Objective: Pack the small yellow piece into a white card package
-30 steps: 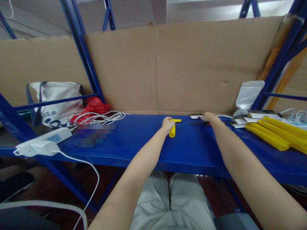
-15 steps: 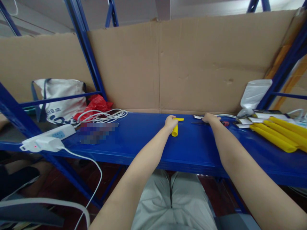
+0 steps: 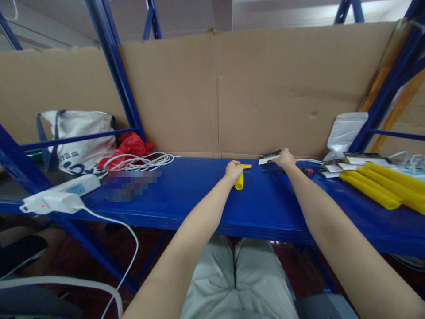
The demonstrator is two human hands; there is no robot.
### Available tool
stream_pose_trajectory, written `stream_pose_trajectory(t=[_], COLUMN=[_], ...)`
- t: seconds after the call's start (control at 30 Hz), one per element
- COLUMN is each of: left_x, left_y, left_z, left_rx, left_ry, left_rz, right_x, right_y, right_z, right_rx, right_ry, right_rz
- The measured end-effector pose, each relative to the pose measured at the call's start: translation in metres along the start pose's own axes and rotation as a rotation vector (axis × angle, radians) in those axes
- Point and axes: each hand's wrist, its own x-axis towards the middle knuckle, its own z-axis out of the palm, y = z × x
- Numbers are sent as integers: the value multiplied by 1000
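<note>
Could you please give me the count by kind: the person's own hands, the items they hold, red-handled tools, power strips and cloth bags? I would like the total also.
Left hand, right hand: 2
Held: yellow item, card: 2
Red-handled tool: 1
Power strip: 1
Cloth bag: 1
Total: 7

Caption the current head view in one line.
At a blue shelf, left hand holds a yellow tubular piece, right hand a black-and-white printed card.
</note>
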Motion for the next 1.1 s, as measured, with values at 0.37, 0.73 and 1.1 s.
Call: stream_pose_trajectory(t=[0.37, 0.73, 1.1], left_x=[-10, -1, 7], left_y=[5, -3, 12], left_z=[-16, -9, -29], left_rx=[568, 164, -608], left_ry=[-49, 7, 162], left_rz=[27, -4, -308], right_x=[-8, -41, -60], right_y=[6, 1, -13], right_z=[-19, -40, -52], right_rx=[326, 688, 864], right_ry=[-40, -162, -423], right_rz=[-153, 11, -4])
